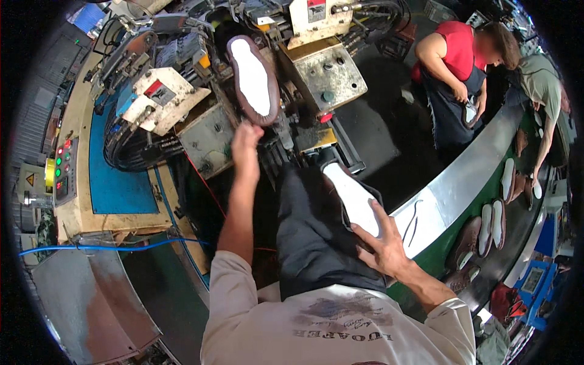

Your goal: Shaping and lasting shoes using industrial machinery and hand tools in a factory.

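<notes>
A brown shoe upper (272, 76) with a white insole board on its bottom sits sole-up in the machine in front of me. My left hand (246, 148) is at its near end, with fingers curled closed against the edge; the fingertips are partly hidden. Over my right thigh lies a second shoe (356, 198), dark-edged, its white bottom facing up. My right hand (384, 243) grips its near end, thumb and fingers laid across the white board.
Control boxes (325, 76) with knobs and a red button flank the machine. On the left stands a button panel (66, 170). A metal-edged conveyor (486, 146) curves along the right, carrying several shoes (485, 230). Two people work beyond it; one in red (456, 52) holds a shoe.
</notes>
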Tool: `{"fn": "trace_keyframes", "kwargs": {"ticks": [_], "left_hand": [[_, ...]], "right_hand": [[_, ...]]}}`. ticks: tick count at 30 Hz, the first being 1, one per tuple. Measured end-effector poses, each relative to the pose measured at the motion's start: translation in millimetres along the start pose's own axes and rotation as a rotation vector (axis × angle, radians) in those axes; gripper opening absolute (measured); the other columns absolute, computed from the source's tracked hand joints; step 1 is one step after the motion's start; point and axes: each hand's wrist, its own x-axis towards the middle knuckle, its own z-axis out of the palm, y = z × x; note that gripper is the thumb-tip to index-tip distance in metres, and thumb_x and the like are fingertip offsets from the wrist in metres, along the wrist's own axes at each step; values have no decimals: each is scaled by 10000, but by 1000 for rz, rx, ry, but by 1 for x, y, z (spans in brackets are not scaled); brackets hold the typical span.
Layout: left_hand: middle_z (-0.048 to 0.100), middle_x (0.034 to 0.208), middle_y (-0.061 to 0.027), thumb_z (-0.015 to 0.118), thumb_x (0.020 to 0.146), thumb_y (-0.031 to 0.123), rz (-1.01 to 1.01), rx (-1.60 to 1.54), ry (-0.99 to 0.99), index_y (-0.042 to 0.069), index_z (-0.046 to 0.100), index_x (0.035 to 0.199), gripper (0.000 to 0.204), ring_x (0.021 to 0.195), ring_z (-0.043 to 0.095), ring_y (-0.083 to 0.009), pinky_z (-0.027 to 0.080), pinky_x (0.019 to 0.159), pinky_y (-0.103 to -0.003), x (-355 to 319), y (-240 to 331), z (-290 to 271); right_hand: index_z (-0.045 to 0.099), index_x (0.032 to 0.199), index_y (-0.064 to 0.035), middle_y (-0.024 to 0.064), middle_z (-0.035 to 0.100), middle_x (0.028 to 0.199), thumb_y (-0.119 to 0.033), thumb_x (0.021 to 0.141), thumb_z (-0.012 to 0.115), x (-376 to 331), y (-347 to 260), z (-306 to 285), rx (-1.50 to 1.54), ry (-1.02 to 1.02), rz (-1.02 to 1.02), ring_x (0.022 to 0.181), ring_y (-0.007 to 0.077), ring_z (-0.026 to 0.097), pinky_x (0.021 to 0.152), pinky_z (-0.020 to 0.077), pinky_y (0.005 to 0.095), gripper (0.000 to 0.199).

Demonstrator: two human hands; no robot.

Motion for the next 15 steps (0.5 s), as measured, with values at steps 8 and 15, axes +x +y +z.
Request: {"fn": "trace_keyframes", "kwargs": {"ticks": [8, 15], "left_hand": [[667, 1434, -138, 717, 1034, 482, -489, -519, -103, 107, 543, 1547, 659, 1293, 648, -293, 523, 1124, -493, 135, 83, 20], [644, 1339, -305, 597, 902, 879, -305, -1017, -356, -9, 319, 1645, 1190, 1142, 700, -419, 613, 932, -532, -25, 102, -78]], "right_hand": [[700, 1445, -213, 355, 331, 1659, -177, 750, 885, 159, -18, -44, -123, 264, -116, 1179, 491, 586, 1008, 548, 556, 720], [684, 1470, -255, 322, 322, 1681, -214, 801, 817, 332, -27, -12, -20, 359, -209, 1332, 540, 539, 1121, 488, 573, 684]]}}
